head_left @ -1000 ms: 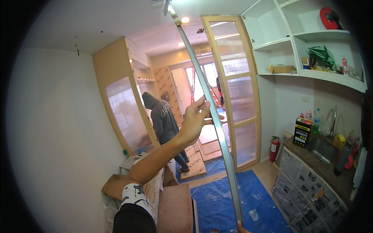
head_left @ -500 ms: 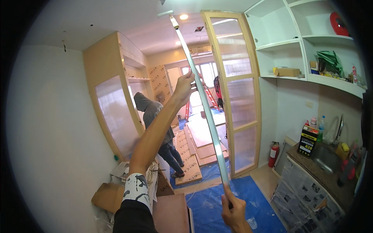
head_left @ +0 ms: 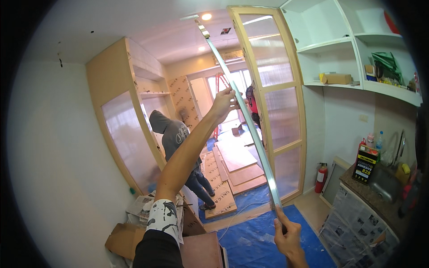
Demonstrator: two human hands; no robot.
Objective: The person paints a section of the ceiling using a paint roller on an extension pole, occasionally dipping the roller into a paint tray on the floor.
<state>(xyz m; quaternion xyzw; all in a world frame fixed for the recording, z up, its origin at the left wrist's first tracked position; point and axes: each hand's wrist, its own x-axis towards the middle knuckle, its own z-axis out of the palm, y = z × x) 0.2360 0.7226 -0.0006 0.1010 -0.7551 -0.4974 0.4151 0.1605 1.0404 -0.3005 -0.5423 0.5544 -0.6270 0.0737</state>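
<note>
A long silvery metal pole [head_left: 255,134] slants up across the view toward the ceiling [head_left: 147,24]. My left hand [head_left: 224,105] is closed around its middle, with the arm stretched up and forward. Lower down, my right hand [head_left: 288,234] grips the pole's bottom end, its fingers wrapped round it. A narrow, pale attachment [head_left: 202,29] is fixed to the upper tip; it resembles a brush, though it is too small to be sure. That tip appears close to a whitish strip [head_left: 189,17] on the ceiling, beside a round lit lamp [head_left: 206,17]; whether they touch, I cannot tell.
A wood-framed translucent panel [head_left: 280,117] stands right of the pole. One person in a grey hoodie [head_left: 173,134] works at left; another in red [head_left: 254,102] is farther back. Stacked boards [head_left: 239,163] lie beyond blue floor sheeting [head_left: 257,239]. A sink counter [head_left: 371,192] stands right.
The pole's lower part and both hands have shifted right in view, and my left hand sits slightly lower. My view has turned a little. Both hands keep their grip.
</note>
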